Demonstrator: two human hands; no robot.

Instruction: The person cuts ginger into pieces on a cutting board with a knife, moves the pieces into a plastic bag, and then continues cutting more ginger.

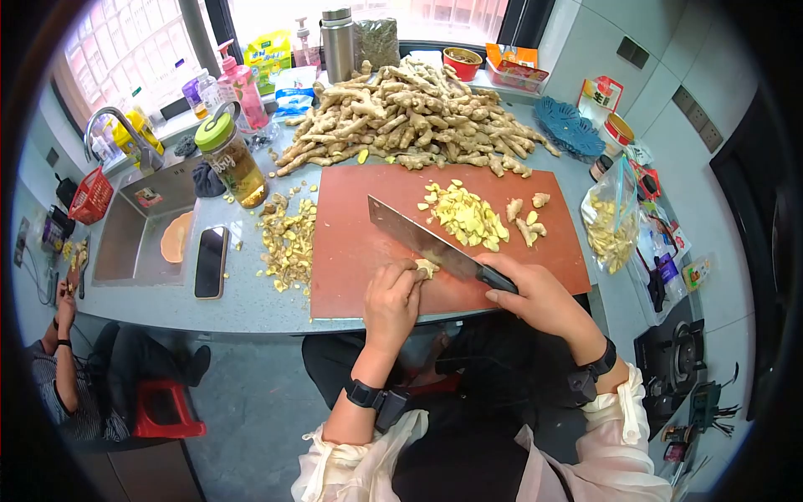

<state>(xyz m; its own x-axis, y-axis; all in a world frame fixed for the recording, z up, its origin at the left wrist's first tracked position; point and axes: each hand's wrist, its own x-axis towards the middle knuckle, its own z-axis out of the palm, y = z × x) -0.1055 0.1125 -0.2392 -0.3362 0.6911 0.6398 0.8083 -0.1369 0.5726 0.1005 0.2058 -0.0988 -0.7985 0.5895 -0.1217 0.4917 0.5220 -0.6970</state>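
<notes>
At a kitchen counter, a right hand [525, 289] clamps a knife [428, 240], its blade beside a ginger piece [426, 268] pinched in the left hand [391, 306] on a reddish board [345, 243]; slicing appears under way, the next move seemingly calling for fingertips clear of the edge

1. Cutting board [343, 251] on desk [259, 316], frame center.
2. Ginger slices [468, 219] on board; loose ginger pieces [530, 229] to their right; knife [422, 239] lower left of slices.
3. Ginger heap [410, 121] behind board, top center.
4. Scraps [284, 234] left of board, then phone [211, 263], then sink [117, 272].
5. Jar [232, 167] behind phone.
6. Bag [609, 222] right of board, dish [569, 125] behind, upper right.
</notes>
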